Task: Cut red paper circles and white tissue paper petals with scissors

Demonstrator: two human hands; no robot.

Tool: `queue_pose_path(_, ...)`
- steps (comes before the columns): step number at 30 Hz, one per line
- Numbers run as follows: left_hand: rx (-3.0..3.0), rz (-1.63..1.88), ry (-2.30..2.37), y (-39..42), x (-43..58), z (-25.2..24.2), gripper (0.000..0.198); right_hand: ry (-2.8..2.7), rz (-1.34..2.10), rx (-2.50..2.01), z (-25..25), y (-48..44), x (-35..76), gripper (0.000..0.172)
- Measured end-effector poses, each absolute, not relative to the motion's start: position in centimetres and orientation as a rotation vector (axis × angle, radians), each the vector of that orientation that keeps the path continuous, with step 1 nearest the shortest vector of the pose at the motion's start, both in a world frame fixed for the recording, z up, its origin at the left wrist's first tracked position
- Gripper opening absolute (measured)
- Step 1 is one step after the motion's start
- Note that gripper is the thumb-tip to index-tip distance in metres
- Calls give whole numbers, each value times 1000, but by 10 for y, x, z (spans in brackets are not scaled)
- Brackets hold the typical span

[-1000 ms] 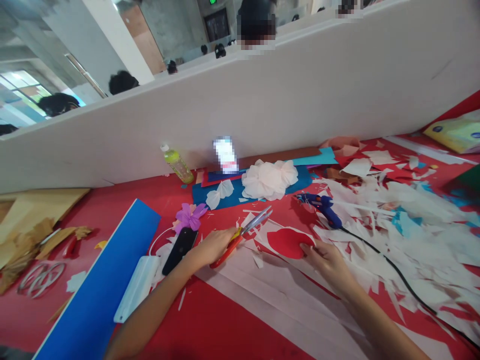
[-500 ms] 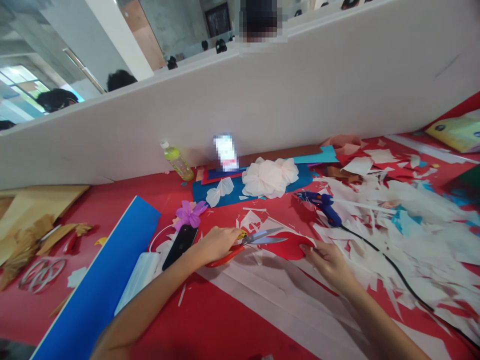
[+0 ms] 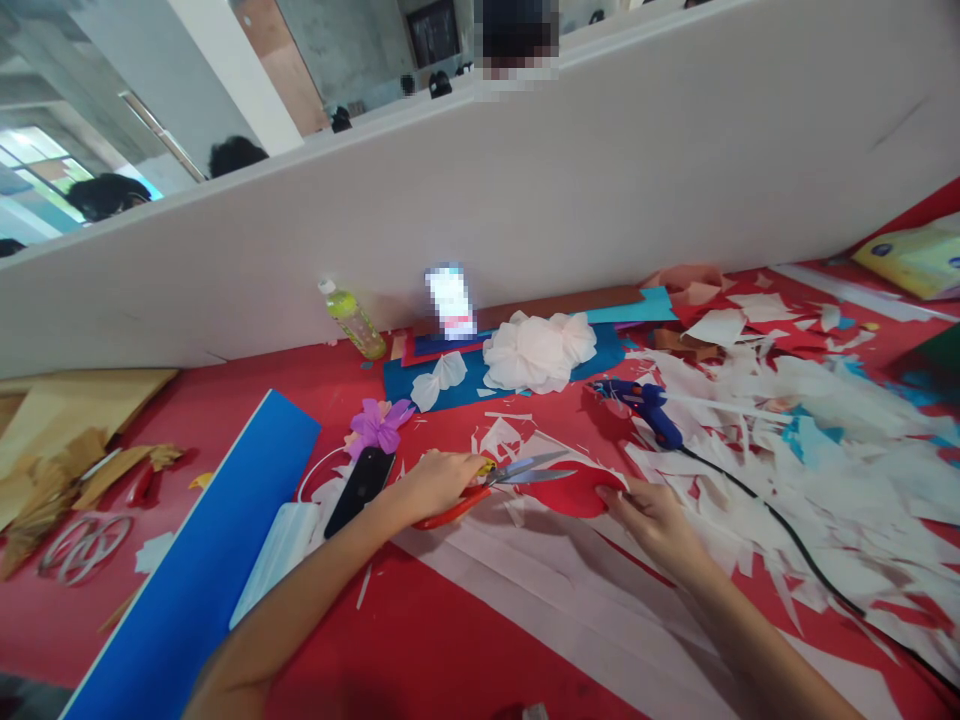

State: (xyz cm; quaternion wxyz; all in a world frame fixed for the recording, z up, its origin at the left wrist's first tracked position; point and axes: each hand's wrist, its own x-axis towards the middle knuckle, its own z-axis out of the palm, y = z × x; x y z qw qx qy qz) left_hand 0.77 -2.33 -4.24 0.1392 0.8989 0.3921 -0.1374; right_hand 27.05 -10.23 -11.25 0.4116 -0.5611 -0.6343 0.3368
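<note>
My left hand (image 3: 439, 483) is closed around the orange handles of a pair of scissors (image 3: 457, 510). The blades point right and stand slightly apart, over the left end of a rounded red paper piece (image 3: 566, 492). My right hand (image 3: 654, 515) pinches that piece at its right end between thumb and fingers. A pale paper edge shows along its top. Beneath both hands a long whitish sheet (image 3: 517, 590) stretches across the red table. Beyond them lie a pale pink paper flower (image 3: 536, 350) and two white petals (image 3: 440, 380).
To the right sit a blue glue gun (image 3: 649, 405) with a black cord and a heap of white scraps (image 3: 780, 480). Leftward are a purple flower (image 3: 380, 428), a dark phone (image 3: 361, 490) and a blue board (image 3: 202, 560). A bottle (image 3: 354, 320) and lit phone (image 3: 451, 302) stand by the pale partition (image 3: 300, 240).
The scissor blades look a little wider apart, and the red paper piece has tilted slightly. Both hands stay nearly in place; the view has shifted a little.
</note>
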Motion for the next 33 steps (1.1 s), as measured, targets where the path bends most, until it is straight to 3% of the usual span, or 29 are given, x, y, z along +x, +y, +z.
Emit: queue_pose_path(33,2710,-455,1052,-20,-1,-43,12,-1588,883,-1419,-109,-103,269,45)
